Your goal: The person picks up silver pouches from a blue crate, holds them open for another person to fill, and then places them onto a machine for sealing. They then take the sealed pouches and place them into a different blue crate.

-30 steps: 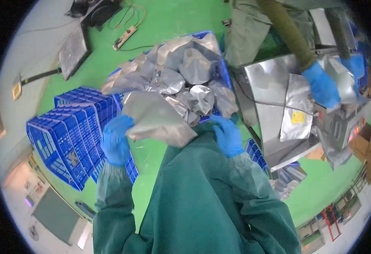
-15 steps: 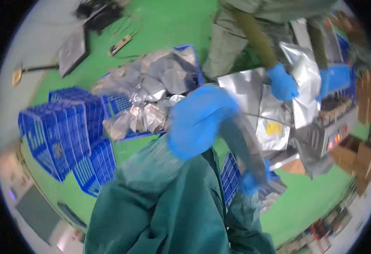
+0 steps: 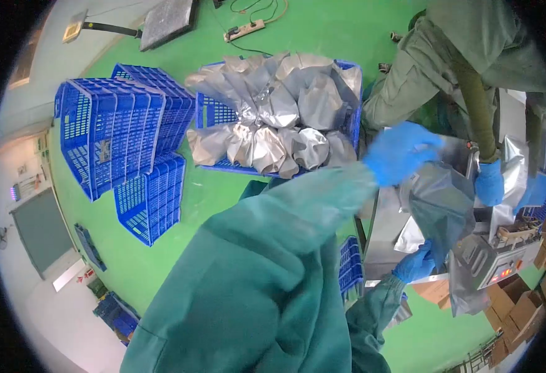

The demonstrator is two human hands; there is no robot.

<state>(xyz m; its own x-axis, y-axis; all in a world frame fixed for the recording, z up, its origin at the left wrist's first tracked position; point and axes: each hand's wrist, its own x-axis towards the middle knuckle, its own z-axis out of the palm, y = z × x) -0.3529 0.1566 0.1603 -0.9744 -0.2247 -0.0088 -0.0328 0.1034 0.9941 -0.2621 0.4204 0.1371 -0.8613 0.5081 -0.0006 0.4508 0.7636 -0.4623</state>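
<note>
My left hand [image 3: 403,153], in a blue glove and slightly blurred, is closed at the upper end of a grey foil bag [image 3: 442,202]. Lower down, my right hand [image 3: 415,263], also gloved in blue, pinches the bag's lower edge. The bag hangs creased between them over a metal work surface [image 3: 382,231]. Beneath it a shiny silver bag [image 3: 409,237] shows in part. To the right stands a machine [image 3: 497,258] with a red lit display, and another grey bag [image 3: 466,289] hangs at its front.
A co-worker's gloved hands [image 3: 489,184] hold a silver bag [image 3: 514,171] at the right. A blue crate [image 3: 217,113] full of foil bags stands at upper centre. Stacked blue crates [image 3: 117,133] are at left, a power strip [image 3: 244,30] above, cardboard boxes [image 3: 522,304] at lower right.
The view has shifted to the right. My left hand has moved right, from beside the full crate to over the work surface. The grey bag is now spread between my hands.
</note>
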